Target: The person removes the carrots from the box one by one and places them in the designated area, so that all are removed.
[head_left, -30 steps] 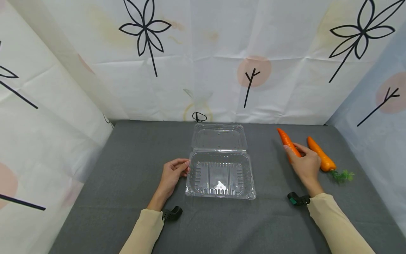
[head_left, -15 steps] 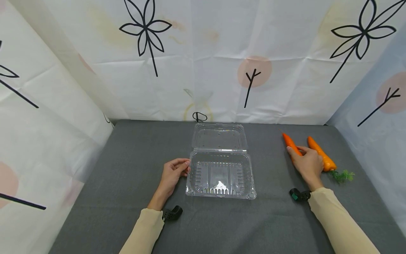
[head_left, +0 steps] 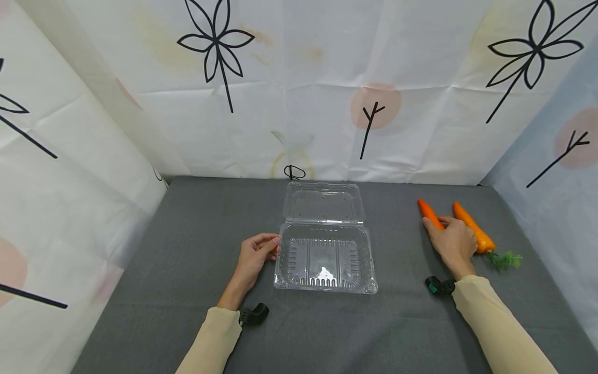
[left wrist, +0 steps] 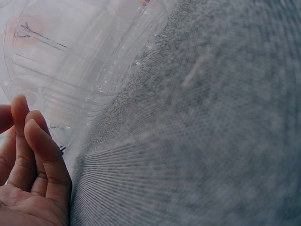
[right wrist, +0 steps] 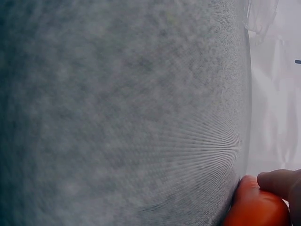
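A clear plastic clamshell container (head_left: 324, 259) lies with its lid (head_left: 323, 202) folded back, nothing in its tray. My left hand (head_left: 254, 259) pinches the container's left rim between thumb and fingers; in the left wrist view those fingers (left wrist: 47, 141) sit at the clear edge. To the right, my right hand (head_left: 454, 241) grips a red-orange carrot (head_left: 429, 213), its tip pointing away from me and its rear end hidden under the hand. The carrot (right wrist: 258, 207) also shows at the bottom of the right wrist view, low by the cloth, with a finger on it.
Just right of my right hand lies a second, paler orange carrot (head_left: 474, 228) with a green leafy top (head_left: 504, 259). Grey cloth (head_left: 205, 218) covers the table. White printed sheets (head_left: 317, 62) stand as walls at the back and both sides.
My right hand has moved down and slightly right with the red-orange carrot, settling near the cloth beside the other carrot. My left hand and the container have stayed in place.
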`<state>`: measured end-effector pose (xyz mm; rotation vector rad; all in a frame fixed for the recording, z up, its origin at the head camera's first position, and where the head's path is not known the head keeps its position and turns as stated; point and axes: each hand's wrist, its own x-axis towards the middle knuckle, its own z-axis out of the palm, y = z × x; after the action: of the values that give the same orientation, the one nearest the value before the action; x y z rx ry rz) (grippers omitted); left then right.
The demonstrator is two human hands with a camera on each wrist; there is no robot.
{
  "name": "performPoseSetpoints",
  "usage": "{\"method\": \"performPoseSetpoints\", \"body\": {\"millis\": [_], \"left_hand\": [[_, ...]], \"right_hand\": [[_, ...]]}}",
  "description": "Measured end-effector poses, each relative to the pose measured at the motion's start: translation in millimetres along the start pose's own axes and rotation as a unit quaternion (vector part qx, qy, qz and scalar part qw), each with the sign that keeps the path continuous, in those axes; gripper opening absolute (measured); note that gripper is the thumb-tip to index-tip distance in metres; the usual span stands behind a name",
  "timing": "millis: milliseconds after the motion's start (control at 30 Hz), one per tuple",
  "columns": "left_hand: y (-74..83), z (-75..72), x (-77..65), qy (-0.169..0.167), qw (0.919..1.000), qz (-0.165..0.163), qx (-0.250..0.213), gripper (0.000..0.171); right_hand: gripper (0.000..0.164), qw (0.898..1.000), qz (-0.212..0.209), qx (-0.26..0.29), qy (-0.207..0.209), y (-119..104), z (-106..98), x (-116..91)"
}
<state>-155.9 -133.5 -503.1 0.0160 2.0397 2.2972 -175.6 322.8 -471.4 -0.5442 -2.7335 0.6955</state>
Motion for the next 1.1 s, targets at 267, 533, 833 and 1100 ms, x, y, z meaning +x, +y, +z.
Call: {"method": "performPoseSetpoints", "body": {"millis": [267, 533, 833, 1100], "left_hand": [[-0.4, 0.2, 0.4, -0.003, 1.0000, -0.001, 0.003, 0.023], [-0.7, -0.9, 0.7, -0.004, 1.0000, 0.000, 0.003, 0.024], [0.9, -0.5, 0.5, -0.003, 1.0000, -0.001, -0.003, 0.022], [2.0, -2.1, 2.3, -0.003, 0.9999, -0.009, -0.007, 0.022]], "right_hand": [[0.058, 1.000, 0.004, -0.017, -0.009, -1.6, -2.5, -0.7], [0.060, 0.999, -0.005, -0.029, -0.027, -2.6, -6.4, -2.2], [0.063, 0.999, -0.018, -0.032, -0.023, -5.2, -10.5, -3.1], [0.062, 0.997, -0.071, -0.012, 0.010, -17.9, -19.3, -7.7]]}}
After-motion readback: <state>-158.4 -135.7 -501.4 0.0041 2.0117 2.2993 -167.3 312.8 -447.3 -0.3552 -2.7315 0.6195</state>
